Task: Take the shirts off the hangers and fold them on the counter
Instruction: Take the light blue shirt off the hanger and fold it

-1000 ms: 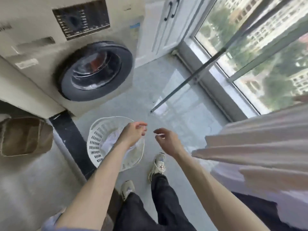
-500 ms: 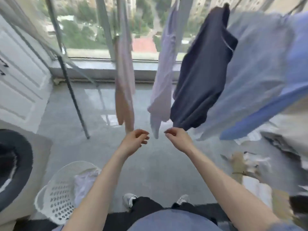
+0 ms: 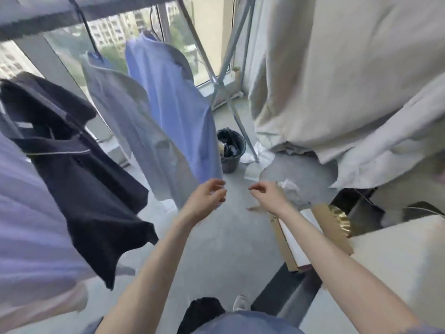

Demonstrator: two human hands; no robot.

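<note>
Left hand (image 3: 204, 201) and right hand (image 3: 269, 196) loosely curled, empty, beside shirt (image 3: 173, 116) hem. Avoid tugging hem: drags hanger (image 3: 151, 20) off rail (image 3: 48, 22).

Upper left: grey rack rail (image 3: 72, 15) running across window (image 3: 60, 44); blurred apartment blocks (image 3: 113, 25) and greenery beyond glass.
Upper centre: slanted grey rack legs (image 3: 226, 75), crossing, down to floor.
Right half: large beige sheet (image 3: 337, 68) hanging in folds.
Centre: dark bucket (image 3: 230, 150) on grey floor (image 3: 228, 249), contents unclear, just left of rack leg; crumpled white paper (image 3: 255, 153) beside it.
Lower right: open brown cardboard box (image 3: 330, 225).
Bottom centre: pale shoe (image 3: 240, 303), dark trouser leg (image 3: 204, 309).
</note>
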